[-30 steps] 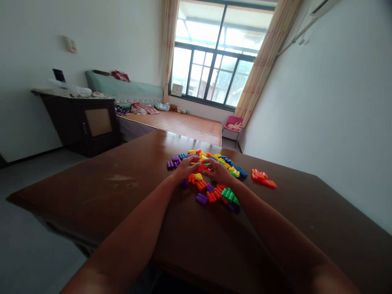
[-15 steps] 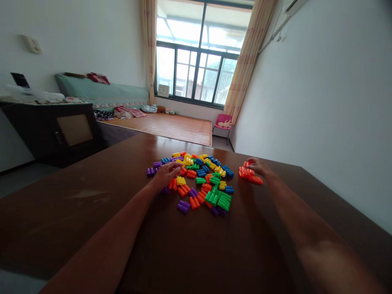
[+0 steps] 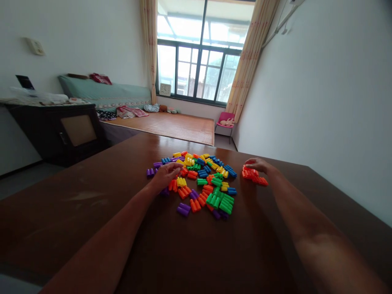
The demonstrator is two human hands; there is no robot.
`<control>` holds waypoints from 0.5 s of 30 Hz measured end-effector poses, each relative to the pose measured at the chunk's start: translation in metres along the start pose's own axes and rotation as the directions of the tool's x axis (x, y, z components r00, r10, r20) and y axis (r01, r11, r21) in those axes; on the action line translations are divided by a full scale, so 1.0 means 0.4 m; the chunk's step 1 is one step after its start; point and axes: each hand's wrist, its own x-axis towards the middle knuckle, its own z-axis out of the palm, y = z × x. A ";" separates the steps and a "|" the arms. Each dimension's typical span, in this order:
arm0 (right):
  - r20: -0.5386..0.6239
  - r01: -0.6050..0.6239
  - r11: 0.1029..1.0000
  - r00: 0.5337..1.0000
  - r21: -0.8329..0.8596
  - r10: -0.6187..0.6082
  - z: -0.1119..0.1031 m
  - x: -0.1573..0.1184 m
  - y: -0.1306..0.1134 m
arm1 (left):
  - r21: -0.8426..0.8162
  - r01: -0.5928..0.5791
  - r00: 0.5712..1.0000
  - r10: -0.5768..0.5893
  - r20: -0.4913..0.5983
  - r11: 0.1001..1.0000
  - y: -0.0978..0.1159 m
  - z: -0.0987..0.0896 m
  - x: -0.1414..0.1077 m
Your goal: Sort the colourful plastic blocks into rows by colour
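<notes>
My left hand [image 3: 166,174] rests low over the left side of a loose pile of colourful plastic building blocks. Its fingers reach toward orange and yellow blocks [image 3: 181,181], with a gap between thumb and forefinger and nothing seen held. To the right, my right hand [image 3: 258,164] has its fingertips closed on an orange block at the top of a separate orange group [image 3: 251,174]; the fingers partly cover that block. Joined green blocks [image 3: 219,200] lie at the near right of the mixed pile, and a purple block [image 3: 183,209] lies at its near edge.
Everything lies on a glossy dark brown table [image 3: 190,253]. Blue blocks [image 3: 230,171] sit at the pile's right edge, near the orange group. Beyond the table are a low bed [image 3: 177,125], a pink chair [image 3: 225,119] and a dark cabinet [image 3: 49,128].
My right hand has lowered its fingertips onto the orange group, where a block's top showed more before. My left hand has stayed nearly still. The view has shifted slightly.
</notes>
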 end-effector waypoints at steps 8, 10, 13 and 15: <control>-0.212 0.048 0.979 0.973 -0.199 -0.091 0.042 -0.024 -0.099 | -0.045 -0.039 0.989 0.033 -0.142 0.998 0.001 -0.010 0.007; -0.214 0.203 0.958 0.946 -0.202 -0.245 0.083 -0.043 -0.190 | -0.039 -0.061 0.986 0.054 -0.156 0.997 -0.012 -0.013 0.012; -0.070 0.475 0.861 0.867 -0.183 -0.493 0.181 -0.095 -0.356 | -0.020 -0.070 0.987 0.067 -0.145 0.997 -0.035 -0.016 0.018; 0.028 0.567 0.794 0.817 -0.219 -0.576 0.255 -0.131 -0.456 | -0.004 -0.080 0.987 0.078 -0.138 0.997 -0.047 -0.016 0.020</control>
